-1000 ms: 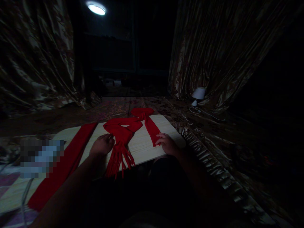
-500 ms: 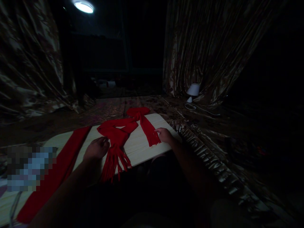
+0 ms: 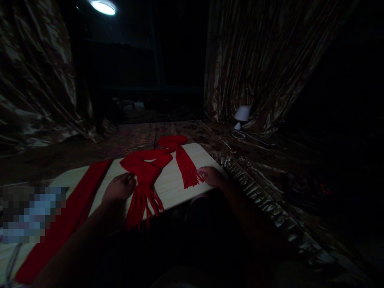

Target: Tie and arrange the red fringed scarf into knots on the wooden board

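Note:
A red fringed scarf [image 3: 146,172] lies looped and bent across a pale wood-grain board [image 3: 171,192]. One fringed end hangs over the board's near edge; the other lies toward the right. My left hand [image 3: 120,187] is closed, its curled fingers at the left edge of the scarf near the nearer fringe. At the other end, my right hand [image 3: 211,176] pinches strands of the fringe between thumb and fingers. Dim light blurs the detail of both grips. Further left, a long folded red cloth [image 3: 67,214] slants down the board, beside my left forearm.
A blurred-out bluish item [image 3: 36,214] lies at the board's left. On the patterned floor covering [image 3: 135,138] stands a small white lamp [image 3: 242,114] with its cord. Patterned curtains [image 3: 234,60] hang at both sides. A ruffled fabric edge [image 3: 258,192] runs along the right.
My right hand has shifted slightly down from the scarf's side edge to its fringe, whose strands now spread toward my fingers. My left hand stays about where it was.

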`<action>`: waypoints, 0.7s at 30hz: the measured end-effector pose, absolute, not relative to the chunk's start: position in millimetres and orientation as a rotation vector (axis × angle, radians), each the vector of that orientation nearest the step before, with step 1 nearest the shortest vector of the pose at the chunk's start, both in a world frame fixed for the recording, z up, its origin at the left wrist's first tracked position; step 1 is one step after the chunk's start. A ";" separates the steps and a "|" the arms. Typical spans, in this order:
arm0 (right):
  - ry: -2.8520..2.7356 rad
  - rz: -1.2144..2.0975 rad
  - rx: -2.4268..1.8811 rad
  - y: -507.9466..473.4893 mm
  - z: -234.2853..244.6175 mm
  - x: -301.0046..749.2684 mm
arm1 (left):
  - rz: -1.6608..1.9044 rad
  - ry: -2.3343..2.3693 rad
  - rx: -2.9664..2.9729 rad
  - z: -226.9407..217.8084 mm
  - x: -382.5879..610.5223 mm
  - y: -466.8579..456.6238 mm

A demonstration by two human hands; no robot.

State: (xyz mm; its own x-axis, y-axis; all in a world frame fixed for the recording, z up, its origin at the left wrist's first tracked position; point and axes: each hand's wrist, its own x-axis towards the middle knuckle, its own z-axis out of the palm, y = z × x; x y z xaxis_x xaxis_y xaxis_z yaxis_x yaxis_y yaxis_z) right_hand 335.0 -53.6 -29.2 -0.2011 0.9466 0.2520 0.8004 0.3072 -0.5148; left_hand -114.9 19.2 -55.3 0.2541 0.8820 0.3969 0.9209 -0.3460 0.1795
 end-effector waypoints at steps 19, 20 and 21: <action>-1.991 0.309 -1.780 -55.3 -19.5 323.4 | -0.680 -1.726 -2.416 -53.3 -112.3 17.1; -2.008 0.334 -1.782 -56.8 -19.3 322.6 | -0.680 -1.721 -2.416 -53.4 -112.2 17.3; -2.033 0.362 -1.776 -58.5 -18.9 321.5 | -0.679 -1.713 -2.421 -53.6 -112.3 17.5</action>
State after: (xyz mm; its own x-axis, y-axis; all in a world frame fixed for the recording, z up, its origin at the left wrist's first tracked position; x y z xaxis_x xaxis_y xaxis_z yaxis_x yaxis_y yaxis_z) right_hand 321.5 -58.5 -18.9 -0.1000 0.9855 0.1368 0.8776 0.1521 -0.4546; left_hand -112.3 17.5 -53.6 0.2682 0.8716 0.4103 0.9160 -0.3627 0.1717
